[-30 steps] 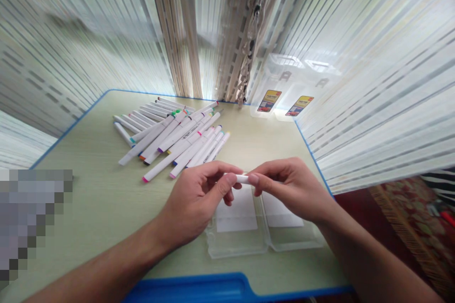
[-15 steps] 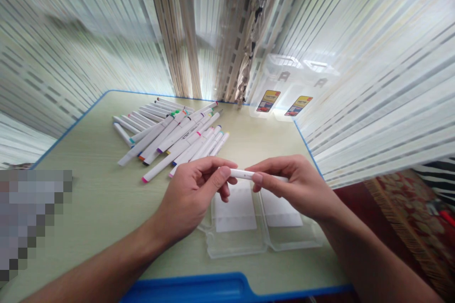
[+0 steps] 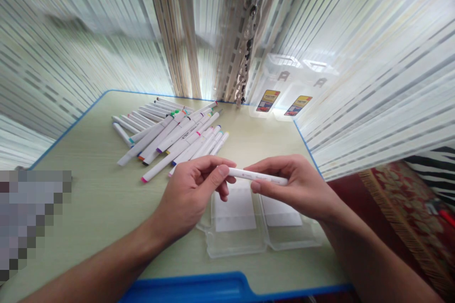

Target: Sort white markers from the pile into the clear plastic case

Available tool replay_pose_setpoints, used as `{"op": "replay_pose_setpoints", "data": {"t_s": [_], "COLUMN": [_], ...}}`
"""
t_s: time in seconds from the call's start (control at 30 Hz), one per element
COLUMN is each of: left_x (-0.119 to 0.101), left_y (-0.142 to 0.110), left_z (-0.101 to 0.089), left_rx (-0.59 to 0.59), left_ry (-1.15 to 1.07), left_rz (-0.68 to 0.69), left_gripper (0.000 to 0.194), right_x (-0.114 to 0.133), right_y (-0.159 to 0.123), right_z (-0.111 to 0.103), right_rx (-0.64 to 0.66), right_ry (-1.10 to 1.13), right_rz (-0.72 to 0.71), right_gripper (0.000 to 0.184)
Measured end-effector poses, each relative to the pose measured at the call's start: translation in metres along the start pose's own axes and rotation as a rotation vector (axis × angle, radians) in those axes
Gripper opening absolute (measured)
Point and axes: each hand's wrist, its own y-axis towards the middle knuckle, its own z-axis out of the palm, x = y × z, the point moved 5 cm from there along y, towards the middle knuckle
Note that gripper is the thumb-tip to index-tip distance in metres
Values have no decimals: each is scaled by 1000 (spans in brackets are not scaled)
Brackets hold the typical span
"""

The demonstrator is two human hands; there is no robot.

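Baring more of the white marker (image 3: pixel 259 176) now above the clear case (image 3: pixel 236 245): pinching its left end in the left hand (image 3: pixel 194 188), spreading the right hand's (image 3: pixel 296 184) grip loosely around it, seemingly holding one-handed.

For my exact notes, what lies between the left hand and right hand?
In the head view, a white marker lies between the left hand and right hand.

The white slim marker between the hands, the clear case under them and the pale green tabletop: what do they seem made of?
White slim marker: probably plastic, smooth and satin, given its even, soft sheen.
Clear case: likely thin, glossy plastic, being see-through with light-catching edges.
Pale green tabletop: perhaps smooth laminate, from its faint streaky grain; the core is hidden.
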Motion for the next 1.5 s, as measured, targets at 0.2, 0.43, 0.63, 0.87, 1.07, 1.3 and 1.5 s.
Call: {"op": "replay_pose_setpoints", "data": {"t_s": [0.2, 0.43, 0.63, 0.87, 1.07, 1.3, 1.5], "left_x": [1, 0, 4, 8, 7, 10, 10], "left_y": [0, 0, 1, 2, 2, 3, 3], "left_z": [1, 1, -2, -4, -4, -7, -9], "left_rx": [7, -1, -5, -13, -19, -59, -72], "left_ry": [1, -14, -61, -140, -168, -255, -206], "left_rz": [0, 5, -20, -34, -28, -16, -12], "left_gripper": [18, 16, 17, 18, 17, 16, 16], "right_x": [0, -2, 2, -1, -4, -1, 2], "right_y": [1, 1, 0, -1, -1, -2, -2], "right_z": [1, 1, -1, -2, -2, 0, 1], "right_rx": [-8, -5, -15, -35, -30, 11, 28], "right_ry": [54, 89, 82, 97, 194, 207, 195], "right_rz": [36, 39, 9, 24, 57, 64, 28], "right_gripper": [29, 33, 29, 35, 36, 35, 35]}}
